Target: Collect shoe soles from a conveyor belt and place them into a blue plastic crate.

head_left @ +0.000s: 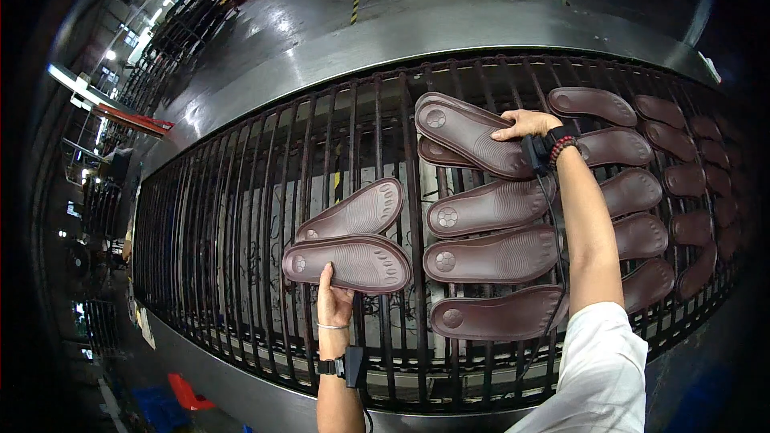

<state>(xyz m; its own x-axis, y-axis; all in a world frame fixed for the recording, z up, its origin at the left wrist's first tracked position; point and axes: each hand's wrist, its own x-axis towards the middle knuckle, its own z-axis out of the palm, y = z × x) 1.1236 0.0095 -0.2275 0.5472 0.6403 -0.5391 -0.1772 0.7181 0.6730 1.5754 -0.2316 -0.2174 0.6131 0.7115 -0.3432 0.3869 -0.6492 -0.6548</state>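
My left hand [333,302] grips the near edge of a dark brown shoe sole [346,263] lying across the bars of a metal grate conveyor [241,216]. A second brown sole [353,211] lies tilted just behind it. My right hand [525,124] reaches far over the grate and holds the end of another brown sole [465,135] that rests on top of a further sole [437,152]. Between my arms lie three more soles [489,255] side by side, tread side up.
Several more brown soles [674,184] lie in rows on the right part of the grate. A grey metal ledge [417,28] runs behind the conveyor. Racks [172,40] stand at the far left. A red object [186,393] lies on the floor at lower left.
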